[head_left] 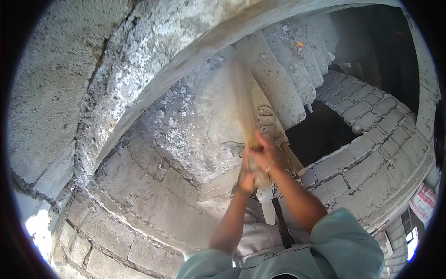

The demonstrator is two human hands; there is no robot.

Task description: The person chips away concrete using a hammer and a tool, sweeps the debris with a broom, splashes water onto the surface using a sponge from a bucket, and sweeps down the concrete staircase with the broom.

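Observation:
Both my hands are wrapped around a long tan stick-like thing (245, 102) that points away from me over the landing. Motion blurs it, and I cannot make out its exact kind or its far end. My left hand (248, 177) grips low, near the end closest to my body. Farther up the same piece, my right hand (268, 153) is closed on it. Below it are my sandalled feet (265, 114) on the dusty concrete landing (211, 109), one partly covered by the blur.
Concrete steps (274, 69) run off toward the upper right, beside a dark opening (320, 135). Rubble (176, 109) lies along the landing's left side. A block wall (367, 158) stands to the right, and a rough concrete edge (134, 69) curves overhead at left.

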